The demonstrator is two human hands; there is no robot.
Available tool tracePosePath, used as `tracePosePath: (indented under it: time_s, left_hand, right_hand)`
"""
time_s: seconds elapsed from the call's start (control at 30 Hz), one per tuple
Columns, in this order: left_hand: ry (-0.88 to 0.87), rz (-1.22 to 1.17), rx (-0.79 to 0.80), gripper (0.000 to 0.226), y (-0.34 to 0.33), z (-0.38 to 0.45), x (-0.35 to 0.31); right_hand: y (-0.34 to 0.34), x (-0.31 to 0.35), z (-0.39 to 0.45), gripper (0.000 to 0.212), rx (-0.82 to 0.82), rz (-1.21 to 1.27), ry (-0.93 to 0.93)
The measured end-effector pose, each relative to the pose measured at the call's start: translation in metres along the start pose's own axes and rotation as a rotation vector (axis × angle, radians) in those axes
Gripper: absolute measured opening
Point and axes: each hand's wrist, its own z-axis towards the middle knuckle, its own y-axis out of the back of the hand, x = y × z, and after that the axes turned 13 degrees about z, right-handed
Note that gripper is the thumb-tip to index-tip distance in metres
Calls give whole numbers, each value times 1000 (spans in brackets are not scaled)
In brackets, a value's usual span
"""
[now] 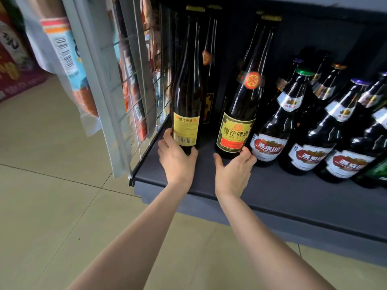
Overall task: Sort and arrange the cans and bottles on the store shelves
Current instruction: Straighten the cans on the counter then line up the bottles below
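Left hand (177, 158) wrapped round base of barcode-side bottle (187, 84), just beside wire grid (144, 84). Right hand (233, 170) cupping base of yellow-label bottle (240, 105), further from grid. Both on grey shelf (272, 185).

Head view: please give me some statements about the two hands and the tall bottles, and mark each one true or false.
1. The left hand holds the bottle with the barcode label at its base. True.
2. The right hand grips a bottle neck. False: it holds the base of the bottle with the yellow and red label.
3. Both held bottles lie flat. False: they stand on the shelf.
4. The wire grid panel is left of the bottles. True.
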Motion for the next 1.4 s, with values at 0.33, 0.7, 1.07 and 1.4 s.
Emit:
tracePosePath:
  time_s: [0.33, 0.7, 1.07, 1.4]
  left_hand:
    - [-51, -106, 310, 87, 12, 41, 8]
    - [-193, -25, 411, 104, 15, 35, 13]
    - [-89, 5, 338, 96, 11, 29, -2]
    - [-60, 86, 282, 93, 7, 17, -8]
  right_hand:
    - [3, 2, -2, 69, 12, 21, 19]
    - [2, 3, 0, 71, 10, 27, 4]
    - [4, 1, -2, 71, 26, 46, 20]
    - [3, 2, -1, 67, 5, 43, 12]
